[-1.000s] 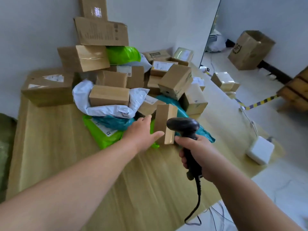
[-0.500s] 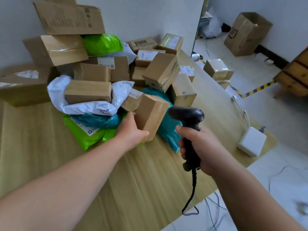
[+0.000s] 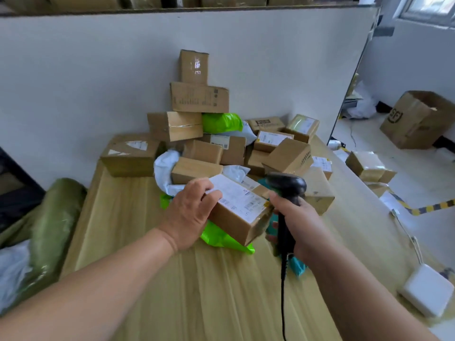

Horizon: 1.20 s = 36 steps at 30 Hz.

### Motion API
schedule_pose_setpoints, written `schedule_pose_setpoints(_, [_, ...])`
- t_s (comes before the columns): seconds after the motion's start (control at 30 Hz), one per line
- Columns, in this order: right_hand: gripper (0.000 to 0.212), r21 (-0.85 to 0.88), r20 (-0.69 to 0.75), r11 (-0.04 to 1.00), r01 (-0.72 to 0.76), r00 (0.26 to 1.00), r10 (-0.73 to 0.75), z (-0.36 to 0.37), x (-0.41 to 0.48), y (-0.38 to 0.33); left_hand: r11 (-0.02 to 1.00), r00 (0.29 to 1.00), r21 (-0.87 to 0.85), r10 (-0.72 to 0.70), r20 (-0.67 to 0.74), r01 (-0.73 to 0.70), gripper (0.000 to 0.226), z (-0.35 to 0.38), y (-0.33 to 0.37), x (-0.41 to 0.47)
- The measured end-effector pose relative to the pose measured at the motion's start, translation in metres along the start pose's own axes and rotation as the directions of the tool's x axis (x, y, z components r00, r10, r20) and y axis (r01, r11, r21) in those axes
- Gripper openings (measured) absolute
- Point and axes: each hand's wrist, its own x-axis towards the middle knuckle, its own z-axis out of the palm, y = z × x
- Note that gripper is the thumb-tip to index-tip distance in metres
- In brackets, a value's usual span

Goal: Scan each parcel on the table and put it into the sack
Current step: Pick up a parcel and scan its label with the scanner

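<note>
Pale wooden table (image 3: 172,291) against a white partition, heaped at centre frame with a pile of parcels (image 3: 197,99): brown cartons, green and white mailer bags. Low centre, left hand (image 3: 189,215) gripping one small carton (image 3: 240,210), fingers curled over its upper edge, white label tilted up. Held over a green mailer (image 3: 221,239); touching it or not, impossible to tell. Just right of it, right hand (image 3: 299,225) wrapped tight round the handle of a black scanner (image 3: 285,185), head close beside the label's far right end. No beam visible, so unclear whether read yet. Judged stage: scanning of this carton, bagging not yet done. At left edge of frame, a green bundle (image 3: 56,217), probably the sack; contents out of sight, so no count of finished parcels. Plenty left to do, judging by the size of the heap.
</note>
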Motion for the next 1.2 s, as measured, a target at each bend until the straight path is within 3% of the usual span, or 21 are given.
schedule_pose_setpoints(0.17, [0.027,0.060,0.172,0.989,-0.137,0.977,0.125,0.030,0.007,-0.003,0.997,0.999,0.075,0.003,-0.050,0.000,0.062,-0.029,-0.019,-0.006])
schedule_pose_setpoints(0.27, [0.023,0.121,0.229,0.981,-0.151,0.966,0.121,0.045,0.009,-0.003,0.993,0.998,0.110,-0.029,-0.050,0.034,0.065,-0.041,-0.026,-0.013])
schedule_pose_setpoints(0.3, [0.018,0.109,0.235,0.985,-0.134,0.966,0.106,0.048,0.010,-0.005,0.990,0.999,0.131,-0.045,-0.025,0.048,0.068,-0.044,-0.028,-0.015])
schedule_pose_setpoints(0.4, [0.014,-0.043,0.245,0.999,-0.018,0.969,0.028,0.053,0.017,-0.014,0.963,0.960,0.243,-0.170,0.224,0.114,0.075,-0.060,-0.022,-0.017])
schedule_pose_setpoints(0.5, [0.022,-0.241,0.302,0.964,0.113,0.953,-0.036,0.054,0.024,-0.022,0.890,0.788,0.291,-0.449,0.421,0.352,0.073,-0.082,-0.013,-0.007])
schedule_pose_setpoints(0.6, [0.039,-0.356,0.437,0.919,0.169,0.900,0.004,0.060,0.024,-0.028,0.833,0.676,0.202,-0.539,0.502,0.515,0.077,-0.099,-0.017,0.012])
schedule_pose_setpoints(0.63, [0.047,-0.383,0.479,0.905,0.182,0.877,0.027,0.063,0.021,-0.029,0.798,0.599,0.174,-0.558,0.574,0.577,0.083,-0.105,-0.021,0.017])
schedule_pose_setpoints(0.73, [0.055,-0.437,0.566,0.875,0.209,0.820,0.087,0.076,0.015,-0.031,0.597,0.278,0.064,-0.462,0.842,0.799,0.094,-0.118,-0.032,0.022])
schedule_pose_setpoints(0.8, [0.056,-0.442,0.594,0.871,0.214,0.798,0.105,0.083,0.012,-0.031,0.468,0.187,-0.013,-0.328,0.926,0.884,0.072,-0.124,-0.034,0.015])
schedule_pose_setpoints(0.87, [0.055,-0.434,0.599,0.876,0.212,0.794,0.104,0.091,0.010,-0.029,0.378,0.200,-0.087,-0.271,0.942,0.922,0.042,-0.125,-0.038,0.004])
schedule_pose_setpoints(0.9, [0.052,-0.421,0.588,0.883,0.209,0.804,0.091,0.095,0.010,-0.026,0.352,0.214,-0.106,-0.283,0.935,0.930,0.039,-0.125,-0.041,-0.002])
schedule_pose_setpoints(1.03, [0.023,-0.344,0.476,0.912,0.221,0.879,-0.033,0.115,0.009,-0.018,0.211,0.277,-0.196,-0.487,0.829,0.958,0.049,-0.125,-0.058,-0.025])
schedule_pose_setpoints(1.2, [0.012,-0.220,0.403,0.959,0.177,0.912,-0.076,0.152,-0.010,-0.019,-0.047,0.267,-0.428,-0.719,0.641,0.902,0.050,-0.131,-0.088,-0.061])
